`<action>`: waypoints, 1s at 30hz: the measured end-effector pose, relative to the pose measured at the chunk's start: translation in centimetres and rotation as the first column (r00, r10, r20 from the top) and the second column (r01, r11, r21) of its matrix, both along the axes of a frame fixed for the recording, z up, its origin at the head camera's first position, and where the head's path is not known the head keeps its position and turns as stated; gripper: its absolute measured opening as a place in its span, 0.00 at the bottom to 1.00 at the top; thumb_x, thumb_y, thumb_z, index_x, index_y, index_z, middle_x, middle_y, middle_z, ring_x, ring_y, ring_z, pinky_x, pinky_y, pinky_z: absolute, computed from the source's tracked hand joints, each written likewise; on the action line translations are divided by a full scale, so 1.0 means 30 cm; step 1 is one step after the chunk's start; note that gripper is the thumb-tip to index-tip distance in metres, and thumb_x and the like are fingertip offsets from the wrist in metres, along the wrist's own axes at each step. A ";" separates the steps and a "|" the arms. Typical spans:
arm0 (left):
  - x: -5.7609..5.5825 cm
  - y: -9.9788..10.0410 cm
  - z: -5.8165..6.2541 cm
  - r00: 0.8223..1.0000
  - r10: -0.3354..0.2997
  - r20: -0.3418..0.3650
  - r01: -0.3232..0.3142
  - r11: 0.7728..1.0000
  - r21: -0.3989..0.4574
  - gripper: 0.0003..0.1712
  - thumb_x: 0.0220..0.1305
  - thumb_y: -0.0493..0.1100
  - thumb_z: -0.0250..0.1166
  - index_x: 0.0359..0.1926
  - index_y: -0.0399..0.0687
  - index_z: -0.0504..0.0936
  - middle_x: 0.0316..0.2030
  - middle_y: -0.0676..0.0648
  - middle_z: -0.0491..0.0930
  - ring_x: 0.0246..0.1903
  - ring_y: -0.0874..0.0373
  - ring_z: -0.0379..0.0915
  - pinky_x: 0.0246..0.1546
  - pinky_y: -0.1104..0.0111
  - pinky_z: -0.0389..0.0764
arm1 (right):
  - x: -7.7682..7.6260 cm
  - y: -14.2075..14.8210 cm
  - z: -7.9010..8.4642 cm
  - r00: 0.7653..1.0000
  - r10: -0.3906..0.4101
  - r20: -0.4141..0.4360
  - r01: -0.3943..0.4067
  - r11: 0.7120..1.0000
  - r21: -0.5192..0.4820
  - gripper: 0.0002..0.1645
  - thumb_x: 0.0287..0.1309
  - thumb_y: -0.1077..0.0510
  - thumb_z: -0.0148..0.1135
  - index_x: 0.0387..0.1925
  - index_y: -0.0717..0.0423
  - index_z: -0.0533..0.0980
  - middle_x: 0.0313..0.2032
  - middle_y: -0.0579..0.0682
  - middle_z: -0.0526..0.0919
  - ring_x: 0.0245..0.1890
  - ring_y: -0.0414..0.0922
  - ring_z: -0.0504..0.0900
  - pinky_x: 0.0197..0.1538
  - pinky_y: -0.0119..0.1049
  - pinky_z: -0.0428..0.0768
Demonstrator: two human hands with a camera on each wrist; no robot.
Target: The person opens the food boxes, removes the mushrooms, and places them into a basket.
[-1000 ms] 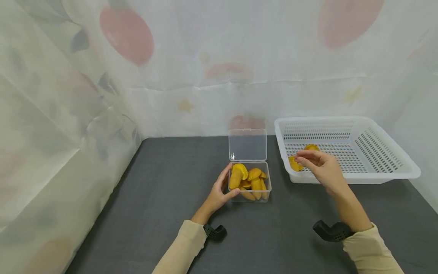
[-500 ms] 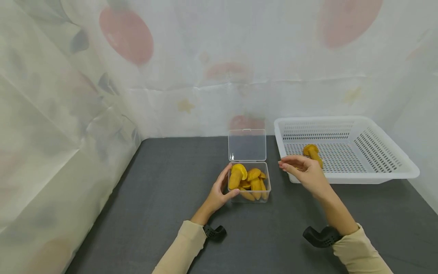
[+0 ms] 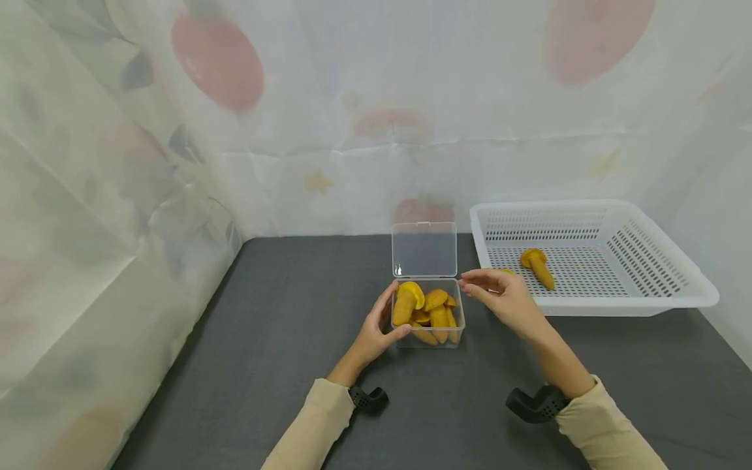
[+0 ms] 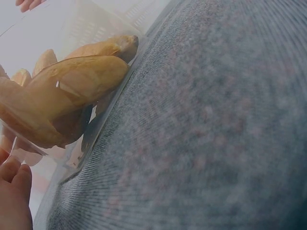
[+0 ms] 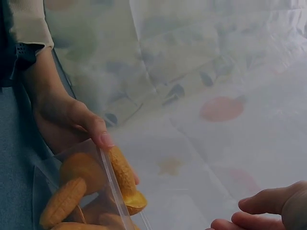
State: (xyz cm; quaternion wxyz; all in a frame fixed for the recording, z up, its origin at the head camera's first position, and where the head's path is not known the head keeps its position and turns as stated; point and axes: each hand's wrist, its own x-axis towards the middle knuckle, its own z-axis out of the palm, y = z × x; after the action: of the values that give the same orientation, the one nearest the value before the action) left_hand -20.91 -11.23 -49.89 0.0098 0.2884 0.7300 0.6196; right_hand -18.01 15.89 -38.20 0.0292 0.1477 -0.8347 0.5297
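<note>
My left hand (image 3: 371,338) holds a small clear plastic box (image 3: 431,328) at its left side, thumb at the front rim and fingers round the side. The box's hinged lid (image 3: 424,250) stands raised at the back. Several yellow-brown toy-like mushrooms (image 3: 405,307) fill the box; through its wall they show large in the left wrist view. My right hand (image 3: 506,301) hovers at the box's right edge, thumb and fingers apart with nothing between them in the right wrist view. One mushroom (image 3: 537,266) lies in the white basket (image 3: 634,302); a yellow bit of another (image 3: 506,270) shows behind my right hand.
The perforated basket stands at the back right of the dark grey tabletop (image 3: 282,313). A pale printed curtain (image 3: 317,98) hangs along the back and left. Each wrist wears a black camera mount (image 3: 369,398).
My right hand has moved left from over the basket to the box's right edge, uncovering the mushroom in the basket. My left hand and the box have stayed in place.
</note>
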 end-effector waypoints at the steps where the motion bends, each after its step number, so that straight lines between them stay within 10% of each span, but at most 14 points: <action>1: 0.000 0.000 0.001 1.000 0.001 0.004 -0.001 1.000 -0.001 0.48 0.63 0.44 0.65 0.77 0.50 0.47 0.77 0.42 0.44 0.77 0.44 0.39 0.75 0.49 0.49 | -0.003 -0.005 -0.003 1.000 0.007 -0.007 -0.007 1.000 0.000 0.18 0.65 0.56 0.59 0.52 0.64 0.78 0.49 0.64 0.84 0.41 0.27 0.83 0.45 0.20 0.80; 15: 0.006 0.004 0.008 1.000 0.005 -0.001 -0.005 1.000 -0.005 0.48 0.63 0.42 0.64 0.76 0.45 0.47 0.77 0.39 0.44 0.76 0.40 0.40 0.73 0.41 0.51 | -0.035 -0.086 -0.039 0.996 0.083 0.040 -0.082 0.996 -0.023 0.16 0.64 0.61 0.60 0.50 0.67 0.78 0.48 0.67 0.84 0.47 0.57 0.85 0.47 0.37 0.86; 30: 0.005 0.004 0.003 1.000 0.008 -0.004 -0.008 1.000 -0.003 0.48 0.64 0.48 0.65 0.76 0.47 0.47 0.77 0.41 0.45 0.76 0.42 0.43 0.72 0.43 0.52 | -0.068 -0.166 -0.082 0.996 0.077 -0.051 -0.072 0.993 0.090 0.15 0.61 0.65 0.60 0.48 0.69 0.79 0.47 0.65 0.85 0.46 0.58 0.86 0.47 0.44 0.86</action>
State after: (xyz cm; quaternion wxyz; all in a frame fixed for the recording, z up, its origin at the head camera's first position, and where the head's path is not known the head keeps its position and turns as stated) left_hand -20.77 -11.10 -49.80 0.0066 0.2866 0.7320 0.6180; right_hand -20.04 10.91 -40.65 0.0254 0.1943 -0.8501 0.4887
